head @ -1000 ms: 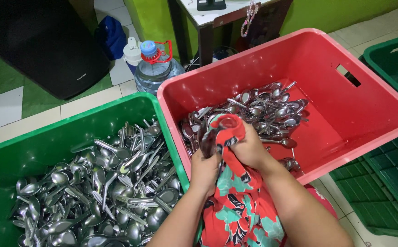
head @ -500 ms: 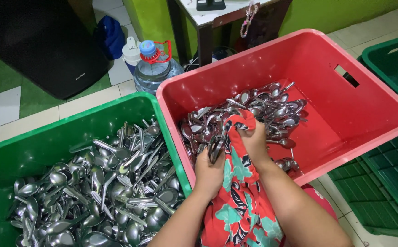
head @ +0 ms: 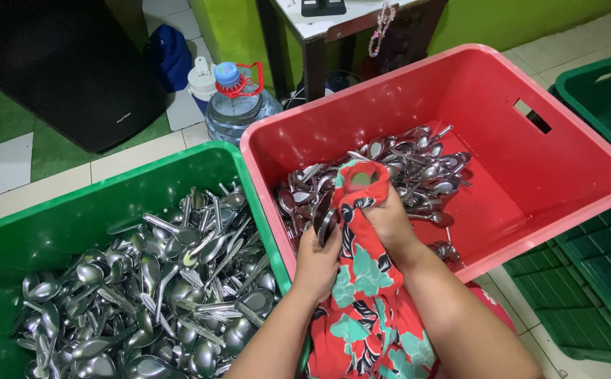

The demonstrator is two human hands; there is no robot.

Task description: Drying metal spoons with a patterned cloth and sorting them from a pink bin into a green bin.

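My left hand (head: 317,261) grips a bunch of metal spoons (head: 324,219) at the near edge of the red crate (head: 565,158). My right hand (head: 389,223) holds a red floral cloth (head: 361,281) bunched over the top of those spoons. The cloth hangs down between my forearms. Behind my hands a heap of shiny spoons (head: 417,168) lies in the red crate. To the left a green crate (head: 74,217) holds many more spoons (head: 158,288).
A large water bottle (head: 238,105) with a blue cap stands behind the crates, beside a white bottle (head: 201,78). A black box (head: 67,67) is at the far left, a table leg (head: 316,63) behind. Green crates (head: 600,91) stand on the right.
My right hand has slid the cloth up and over the spoon bowls, then back a little. My left hand has stayed on the spoon handles.
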